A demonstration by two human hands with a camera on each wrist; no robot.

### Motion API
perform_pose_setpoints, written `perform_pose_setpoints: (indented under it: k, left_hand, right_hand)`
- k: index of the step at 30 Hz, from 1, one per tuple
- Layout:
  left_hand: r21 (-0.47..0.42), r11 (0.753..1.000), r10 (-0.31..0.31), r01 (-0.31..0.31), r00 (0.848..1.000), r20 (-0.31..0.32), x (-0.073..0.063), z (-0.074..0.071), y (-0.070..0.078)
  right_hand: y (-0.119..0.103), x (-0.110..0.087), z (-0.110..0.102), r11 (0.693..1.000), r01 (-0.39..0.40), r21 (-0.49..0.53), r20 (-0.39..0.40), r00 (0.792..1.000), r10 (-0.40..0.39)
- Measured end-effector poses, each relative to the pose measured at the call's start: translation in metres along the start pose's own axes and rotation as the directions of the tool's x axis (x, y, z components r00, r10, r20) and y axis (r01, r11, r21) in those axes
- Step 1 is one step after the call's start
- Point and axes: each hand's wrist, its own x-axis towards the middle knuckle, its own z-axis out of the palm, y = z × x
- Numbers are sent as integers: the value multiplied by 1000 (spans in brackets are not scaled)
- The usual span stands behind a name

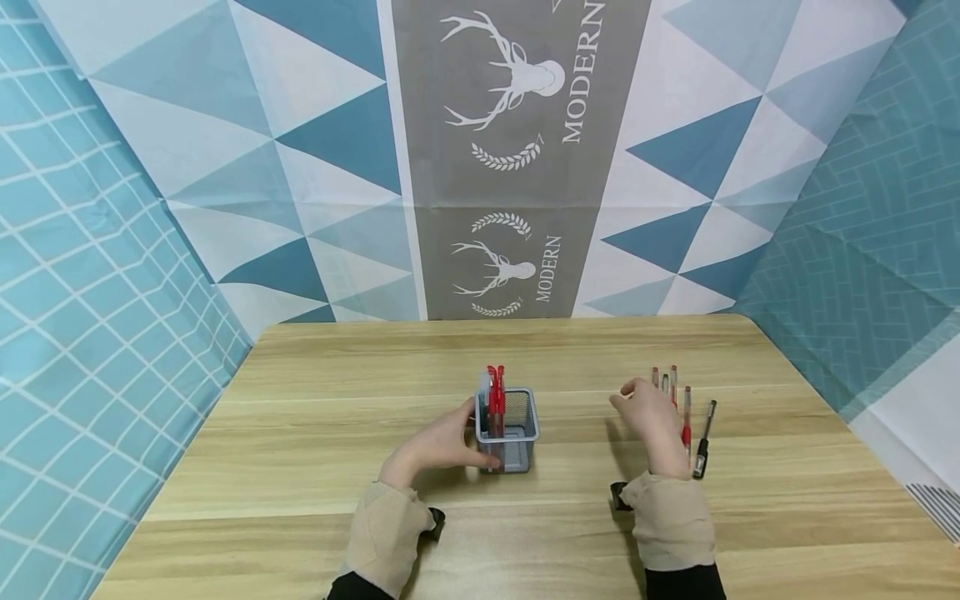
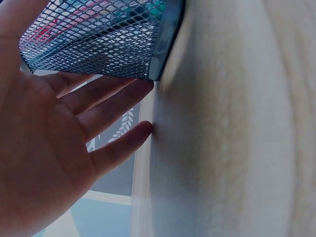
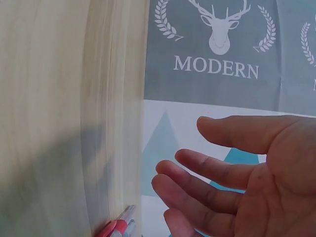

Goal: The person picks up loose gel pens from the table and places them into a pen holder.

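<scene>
A grey metal mesh pen holder (image 1: pixel 519 454) stands on the wooden table, with red pens (image 1: pixel 497 400) and a darker pen upright in its left part. My left hand (image 1: pixel 442 437) holds it from the left, thumb at the front and fingers round the far side. In the left wrist view, the fingers of the left hand (image 2: pixel 98 103) lie along the mesh wall (image 2: pixel 98 49), the little finger apart from it. My right hand (image 1: pixel 651 414) hovers over the table with nothing in it, fingers loosely bent. Beside it lie several pens, among them a red one (image 1: pixel 687 417).
A black pen (image 1: pixel 705 442) lies at the right end of the loose pens. The wooden table (image 1: pixel 337 375) meets a patterned wall covering (image 1: pixel 337 167) at its back edge. A blue gridded covering (image 1: pixel 75 292) hangs at the left.
</scene>
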Motion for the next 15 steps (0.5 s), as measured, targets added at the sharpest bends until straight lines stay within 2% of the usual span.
perform_pose_setpoints:
  k: [12, 15]
  left_hand:
    - [1, 1000, 2, -2, 1000, -2, 0, 1, -1]
    - [-1, 1000, 2, -2, 1000, 1, 0, 1, -1]
  right_hand:
    - [15, 3, -4, 999, -21, -44, 2, 1000, 21]
    - [18, 5, -4, 999, -46, -29, 4, 999, 46]
